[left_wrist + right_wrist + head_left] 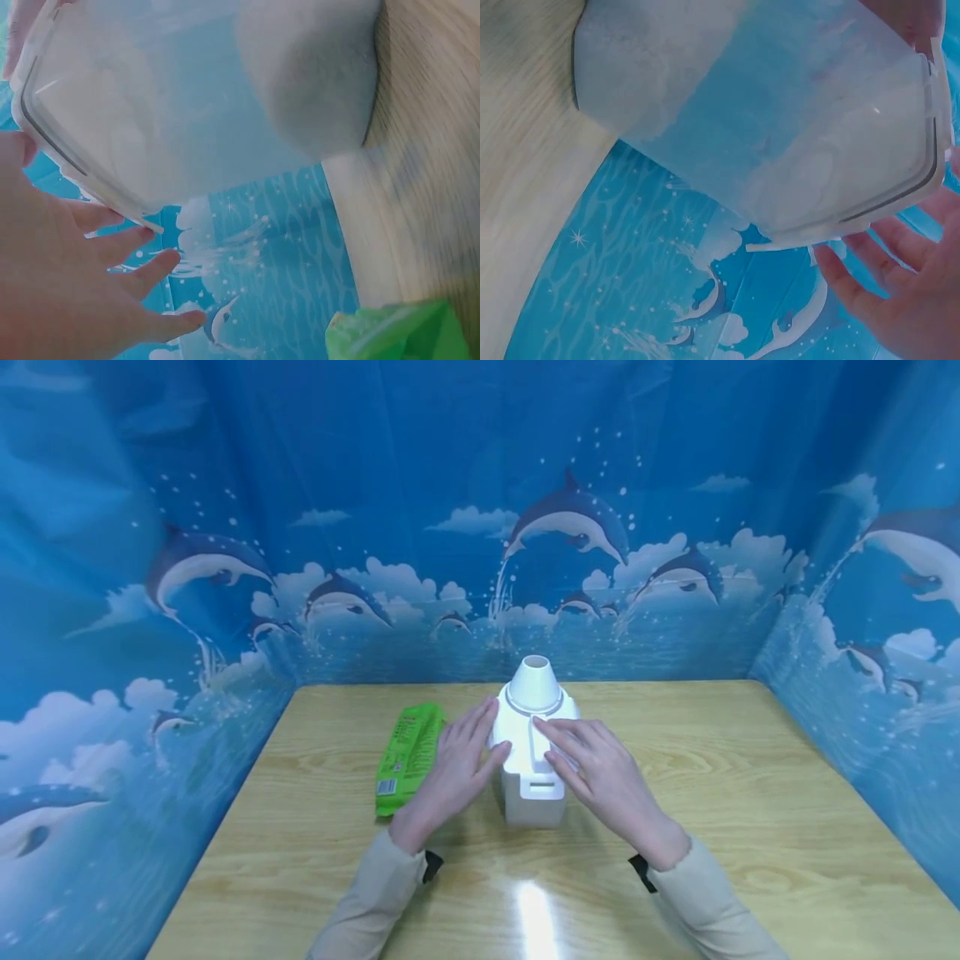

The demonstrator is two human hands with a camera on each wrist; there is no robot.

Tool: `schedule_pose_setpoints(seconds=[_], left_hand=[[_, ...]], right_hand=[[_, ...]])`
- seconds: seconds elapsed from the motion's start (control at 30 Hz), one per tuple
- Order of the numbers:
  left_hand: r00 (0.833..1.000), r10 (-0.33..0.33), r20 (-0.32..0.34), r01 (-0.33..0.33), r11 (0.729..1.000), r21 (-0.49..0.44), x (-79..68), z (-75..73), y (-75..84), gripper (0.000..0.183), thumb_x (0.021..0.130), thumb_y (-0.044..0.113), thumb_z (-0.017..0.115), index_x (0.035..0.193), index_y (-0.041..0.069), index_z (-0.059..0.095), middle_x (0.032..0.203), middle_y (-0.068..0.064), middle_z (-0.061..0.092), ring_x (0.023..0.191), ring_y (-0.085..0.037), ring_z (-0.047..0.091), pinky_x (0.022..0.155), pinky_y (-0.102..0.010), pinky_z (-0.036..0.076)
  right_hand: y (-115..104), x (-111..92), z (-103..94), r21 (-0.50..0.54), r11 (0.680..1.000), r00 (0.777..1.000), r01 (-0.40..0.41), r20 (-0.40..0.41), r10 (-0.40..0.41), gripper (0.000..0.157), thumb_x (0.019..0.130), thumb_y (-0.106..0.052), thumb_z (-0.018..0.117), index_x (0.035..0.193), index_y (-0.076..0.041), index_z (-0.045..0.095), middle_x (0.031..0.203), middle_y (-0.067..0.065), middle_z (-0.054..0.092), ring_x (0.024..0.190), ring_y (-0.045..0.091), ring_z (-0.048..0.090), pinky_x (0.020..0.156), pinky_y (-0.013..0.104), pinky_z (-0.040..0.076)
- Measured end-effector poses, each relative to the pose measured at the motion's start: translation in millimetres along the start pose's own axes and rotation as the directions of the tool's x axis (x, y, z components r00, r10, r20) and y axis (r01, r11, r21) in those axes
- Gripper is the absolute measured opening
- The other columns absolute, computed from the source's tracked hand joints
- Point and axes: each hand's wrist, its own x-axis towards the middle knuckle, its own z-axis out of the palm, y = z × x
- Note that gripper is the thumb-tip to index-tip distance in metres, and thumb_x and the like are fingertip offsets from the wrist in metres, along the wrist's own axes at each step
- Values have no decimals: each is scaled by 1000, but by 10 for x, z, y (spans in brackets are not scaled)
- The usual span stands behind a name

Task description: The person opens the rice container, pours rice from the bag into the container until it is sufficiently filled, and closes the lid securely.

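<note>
A translucent plastic storage container [534,812] with a white lid [516,752] stands upright on the table. In its lower part, a pale filling [330,75] shows through the wall. On top of the lid, toward the back, is a white cone-shaped piece [535,687] with a round opening. My left hand [459,764] lies along the lid's left side, fingers extended and spread at the rim. From the right, my right hand [603,768] reaches over the lid with fairly straight fingers, its fingertips at the raised middle strip [538,743].
Left of the container lies a green printed packet [408,752], close to my left hand. The wooden table [712,777] ends at the back and sides against a blue curtain [450,468] printed with dolphins.
</note>
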Motion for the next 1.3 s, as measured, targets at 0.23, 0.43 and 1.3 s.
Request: schedule_pose_setpoints(seconds=[0.23, 0.43, 1.3], left_hand=[[1000, 5, -12, -6, 999, -43, -27, 31, 38, 78, 103, 61, 37, 164, 18, 13, 170, -2, 7, 155, -29, 13, 121, -63, 5], [999, 16, -36, -19, 997, -77, -41, 82, 22, 77, 103, 62, 33, 164, 20, 10, 170, 1, 5, 156, -28, 12, 120, -64, 3], [999, -17, -44, 15, 998, -55, -16, 124, 55, 76, 104, 54, 37, 164, 16, 12, 170, -4, 9, 154, -32, 17, 119, -69, 6]], right_hand=[[47, 16, -17, 6, 997, 996, 81, 27, -81, 58, 103, -51, 51, 150, -16, 51, 136, 11, 61, 124, 29, 57, 104, 52, 49], [56, 11, 11, 1, 992, 992, 126, -1, -126, 58, 105, -53, 41, 148, -15, 52, 137, 10, 61, 126, 28, 56, 108, 52, 45], [68, -4, 37, -31, 992, 993, 119, 2, -119, 59, 106, -54, 39, 149, -15, 51, 138, 10, 60, 121, 28, 58, 103, 48, 50]])
